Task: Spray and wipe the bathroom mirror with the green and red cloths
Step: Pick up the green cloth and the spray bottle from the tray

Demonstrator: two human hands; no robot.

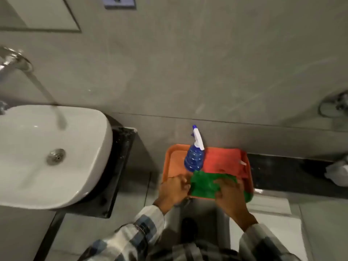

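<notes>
An orange tray (174, 161) sits low by the wall. On it stand a blue spray bottle (194, 160) with a white trigger head, a folded red cloth (223, 161) at the back and a green cloth (204, 185) at the front. My left hand (174, 190) curls at the green cloth's left edge, pinching it. My right hand (230, 194) lies on the cloth's right part with fingers bent onto it. The mirror (37, 14) shows only as a corner at the top left.
A white basin (47, 155) on a dark counter (120, 159) is at the left, under a chrome tap (13, 61) with water running. A dark ledge (282, 172) runs right of the tray. A wall fitting (337, 106) is at the right edge.
</notes>
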